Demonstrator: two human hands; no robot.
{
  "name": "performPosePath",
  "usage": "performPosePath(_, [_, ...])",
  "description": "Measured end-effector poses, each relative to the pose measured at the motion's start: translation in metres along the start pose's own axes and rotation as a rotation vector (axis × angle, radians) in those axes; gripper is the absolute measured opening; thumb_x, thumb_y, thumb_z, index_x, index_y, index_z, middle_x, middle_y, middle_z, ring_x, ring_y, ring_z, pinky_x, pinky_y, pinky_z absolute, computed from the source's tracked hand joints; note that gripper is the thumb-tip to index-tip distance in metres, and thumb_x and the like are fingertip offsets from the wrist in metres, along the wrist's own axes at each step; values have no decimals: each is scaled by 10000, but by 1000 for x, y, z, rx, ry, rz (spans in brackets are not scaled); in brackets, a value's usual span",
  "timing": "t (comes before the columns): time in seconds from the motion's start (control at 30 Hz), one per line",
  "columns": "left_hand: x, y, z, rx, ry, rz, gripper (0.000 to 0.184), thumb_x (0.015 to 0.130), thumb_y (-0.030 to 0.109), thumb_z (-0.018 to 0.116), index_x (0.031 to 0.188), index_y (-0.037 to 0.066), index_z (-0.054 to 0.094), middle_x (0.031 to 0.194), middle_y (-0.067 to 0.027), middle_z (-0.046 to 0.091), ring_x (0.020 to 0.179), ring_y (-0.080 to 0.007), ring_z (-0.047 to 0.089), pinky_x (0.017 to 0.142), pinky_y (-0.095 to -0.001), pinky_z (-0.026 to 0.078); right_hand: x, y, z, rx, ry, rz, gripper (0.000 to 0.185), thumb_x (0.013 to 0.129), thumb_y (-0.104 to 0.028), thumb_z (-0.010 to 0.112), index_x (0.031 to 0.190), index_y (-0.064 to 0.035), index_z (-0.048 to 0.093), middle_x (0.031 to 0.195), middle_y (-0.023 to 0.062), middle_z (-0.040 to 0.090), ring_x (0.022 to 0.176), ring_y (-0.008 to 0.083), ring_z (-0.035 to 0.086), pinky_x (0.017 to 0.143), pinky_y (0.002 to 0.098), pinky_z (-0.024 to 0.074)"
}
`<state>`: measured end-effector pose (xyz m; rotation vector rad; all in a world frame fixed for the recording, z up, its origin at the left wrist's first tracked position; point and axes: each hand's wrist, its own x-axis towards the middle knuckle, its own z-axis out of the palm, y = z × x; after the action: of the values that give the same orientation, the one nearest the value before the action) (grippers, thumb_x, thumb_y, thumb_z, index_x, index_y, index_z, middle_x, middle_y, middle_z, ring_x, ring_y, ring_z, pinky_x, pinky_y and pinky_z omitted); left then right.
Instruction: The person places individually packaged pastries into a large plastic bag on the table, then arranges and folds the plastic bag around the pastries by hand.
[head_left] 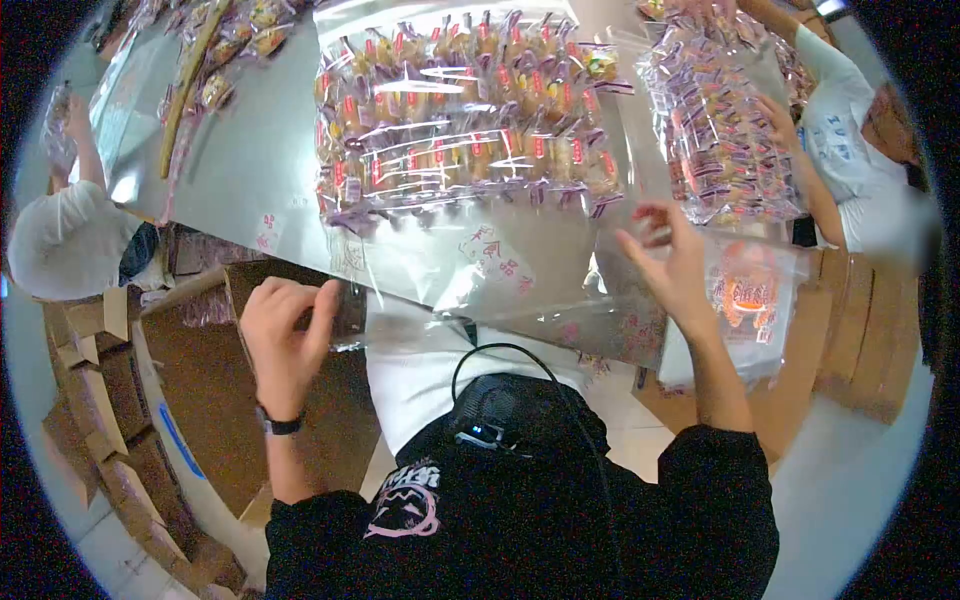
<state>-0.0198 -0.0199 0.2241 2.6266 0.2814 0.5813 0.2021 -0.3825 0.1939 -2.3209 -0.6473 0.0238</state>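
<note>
A large clear plastic bag lies on the metal table with its loose end towards me. Inside its far part sit rows of individually wrapped snacks with purple-edged wrappers and red labels. At the bag's near left corner is my left hand, fingers curled and thumb against the film; the exact pinch is hard to see. My right hand hovers by the bag's right edge, thumb apart from bent, slightly blurred fingers, with nothing visible in it.
To the right lie another snack-filled bag, with a co-worker's hands on it, and a stack of printed bags. Loose snacks and a wooden stick are at the upper left. Another person stands left; cardboard boxes stand below.
</note>
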Motion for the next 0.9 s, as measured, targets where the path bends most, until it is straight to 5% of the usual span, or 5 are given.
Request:
performPosePath(0.1, [15, 62, 48, -538, -125, 232, 64, 858, 92, 731, 815, 56, 700, 699, -87, 650, 639, -260, 616, 611, -375, 492, -5, 33, 36, 203, 76, 57, 272, 967, -144, 667, 1191, 11, 677, 867, 125, 746, 757, 189, 702, 679, 322, 543])
performPosePath(0.4, [65, 156, 224, -288, -218, 149, 281, 983, 266, 574, 799, 66, 643, 657, -190, 659, 614, -384, 677, 606, -502, 558, -18, 18, 45, -39, 133, 132, 134, 982, -108, 595, 1017, 4, 660, 860, 241, 701, 768, 417, 691, 654, 428, 529])
performPosePath(0.7, [59, 167, 236, -248, -229, 36, 228, 928, 220, 600, 802, 34, 640, 708, -209, 674, 659, -391, 693, 596, -494, 569, -39, 13, 50, 10, 136, 108, 95, 956, -77, 627, 1006, 2, 643, 749, 210, 665, 609, 323, 655, 560, 418, 486])
performPosePath(0.8, [64, 170, 238, -236, -241, -33, 212, 916, 204, 598, 825, 19, 648, 735, -225, 673, 695, -397, 697, 609, -495, 571, -47, 26, 60, 33, 240, -10, 89, 995, -63, 598, 969, 9, 642, 610, 45, 524, 530, 79, 461, 488, 280, 359])
performPosePath(0.9, [67, 172, 245, -274, -168, -92, 202, 914, 179, 581, 841, 4, 649, 741, -231, 670, 702, -408, 694, 622, -499, 570, -53, 27, 59, 9, 239, 5, 109, 1001, -73, 596, 1029, 12, 657, 638, 33, 544, 546, 73, 468, 499, 265, 369])
